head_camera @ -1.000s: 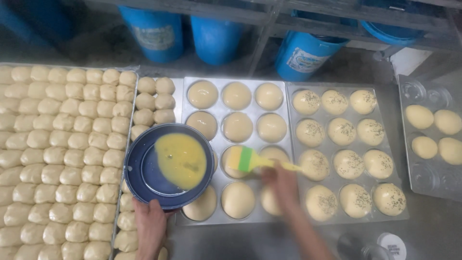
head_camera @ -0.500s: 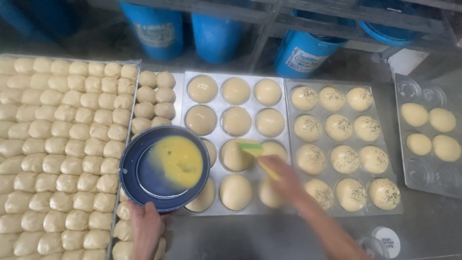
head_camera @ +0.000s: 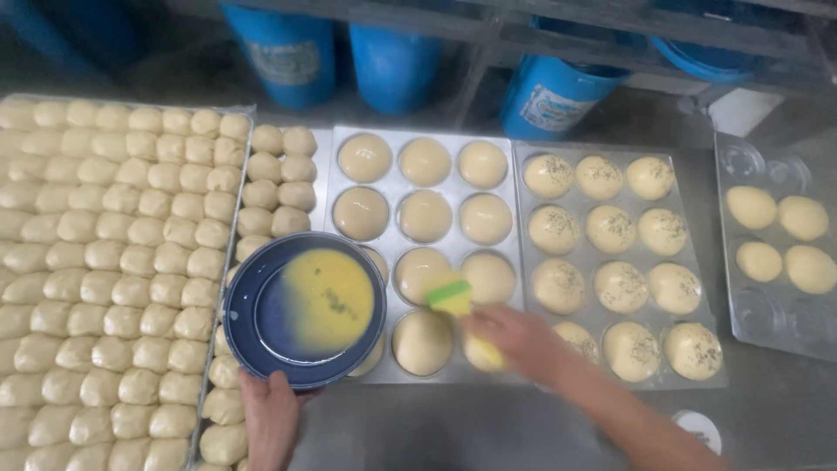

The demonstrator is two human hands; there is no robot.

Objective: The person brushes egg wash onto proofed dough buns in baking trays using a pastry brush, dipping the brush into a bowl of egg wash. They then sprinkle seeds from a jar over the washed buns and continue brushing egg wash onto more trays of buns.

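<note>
So, looking down through the head cam: my left hand [head_camera: 270,419] is gripping the near rim of a dark blue bowl [head_camera: 305,310] that's tilted a bit, with yellow beaten egg [head_camera: 327,301] pooled toward its far-right side. My right hand [head_camera: 514,340] is closed around a yellow-green pastry brush [head_camera: 451,296], whose head sits just up and left of my knuckles, touching a dough bun [head_camera: 423,275] in the metal muffin tray [head_camera: 397,366] (the motion blur makes the bristles hard to read). That tray is directly beyond both hands, and the bowl overlaps its left edge. Past my right hand, further right, there's a second tray [head_camera: 702,349] of buns with dark speckles on top. Left of my left hand, a big sheet of small dough rolls [head_camera: 105,262] packed tightly. Blue barrels [head_camera: 392,61] stand way beyond everything.
</note>
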